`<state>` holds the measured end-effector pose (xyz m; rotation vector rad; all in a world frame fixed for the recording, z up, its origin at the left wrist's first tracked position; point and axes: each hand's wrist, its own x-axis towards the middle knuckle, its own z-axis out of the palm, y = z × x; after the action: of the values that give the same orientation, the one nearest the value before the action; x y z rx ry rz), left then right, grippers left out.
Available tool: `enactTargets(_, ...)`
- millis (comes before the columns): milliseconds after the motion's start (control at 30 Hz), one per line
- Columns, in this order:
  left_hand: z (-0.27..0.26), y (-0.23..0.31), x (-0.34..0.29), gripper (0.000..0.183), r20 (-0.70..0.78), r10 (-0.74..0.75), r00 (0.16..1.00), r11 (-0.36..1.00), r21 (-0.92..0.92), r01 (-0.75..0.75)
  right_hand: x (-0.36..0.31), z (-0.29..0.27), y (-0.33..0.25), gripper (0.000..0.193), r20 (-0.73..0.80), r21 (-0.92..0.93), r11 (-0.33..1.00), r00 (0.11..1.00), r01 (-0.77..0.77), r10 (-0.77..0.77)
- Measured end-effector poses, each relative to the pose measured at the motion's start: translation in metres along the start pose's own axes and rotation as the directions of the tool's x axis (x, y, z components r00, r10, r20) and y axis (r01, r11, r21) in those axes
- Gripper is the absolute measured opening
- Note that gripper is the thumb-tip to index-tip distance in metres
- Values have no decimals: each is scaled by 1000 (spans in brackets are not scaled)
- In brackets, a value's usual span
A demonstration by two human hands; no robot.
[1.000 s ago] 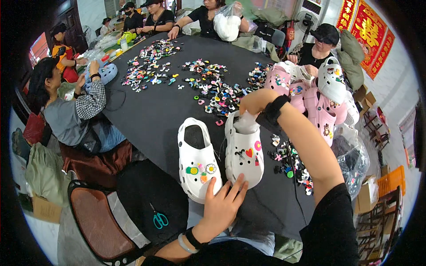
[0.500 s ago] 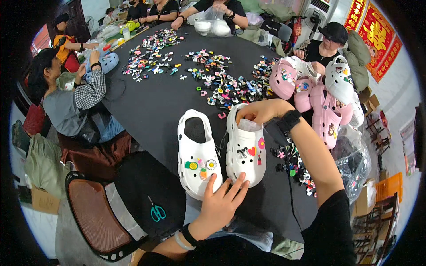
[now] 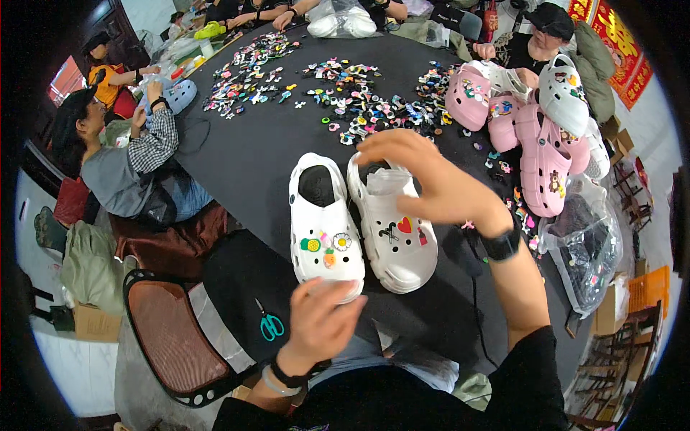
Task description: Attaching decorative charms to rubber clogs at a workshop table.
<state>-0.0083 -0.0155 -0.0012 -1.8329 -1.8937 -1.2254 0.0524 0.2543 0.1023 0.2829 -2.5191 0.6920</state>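
Two white clogs stand side by side near the close edge of the black tabletop [image 3: 244,179], toes toward the person. The left clog [image 3: 325,215] carries a pineapple charm [image 3: 310,245], a white daisy charm [image 3: 342,241] and an orange fruit-like charm [image 3: 329,258] on its upper; the right clog [image 3: 402,262], set at a slight angle, bears a red heart charm [image 3: 405,225], a black charm [image 3: 389,232] and a small red one, with clear plastic [image 3: 385,181] bunched in its foot opening. The right hand [image 3: 435,179] hangs over the right clog, palm down, fingers and thumb well parted and gripping nothing, and hides part of its upper and heel strap. The left hand [image 3: 323,323] is at the toe of the left clog, its fingers parted and loosely bent, wrapped around nothing; blur makes it hard to say whether the fingertips touch the shoe. Teal-handled scissors [image 3: 272,327] lie on a black surface to the left of that hand. Beyond the pair, loose shoe charms [image 3: 366,111] spread in colourful heaps. To the right, pink clogs [image 3: 540,169] and a decorated white clog [image 3: 563,97] are piled together, with a clear plastic bag [image 3: 581,248] just below them.
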Motion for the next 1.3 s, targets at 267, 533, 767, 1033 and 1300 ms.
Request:
enactTargets(267, -31, -138, -113, 18, -68, -634, 770, 772, -19, 635, -27, 77, -30, 9, -19, -568, 818, 995, -90, 96)
enactTargets(533, 25, -237, -335, 12, 200, -980, 16, 3, -63, 998, -29, 91, -24, 4, -130, -386, 899, 977, -208, 170)
enactTargets(767, 65, -237, -399, 21, -242, -967, 85, 56, 124, 991, -32, 87, -30, 10, -106, -370, 909, 981, -191, 163)
enactTargets(1033, 65, -223, -379, 56, -208, -961, 183, 126, 259, 958, -28, 89, -30, 7, -124, -355, 909, 975, -218, 185)
enactTargets(1300, -9, -174, -247, 44, 239, -958, 159, -125, -845, 520, -38, 83, -9, 15, -355, 77, 966, 899, -247, 258)
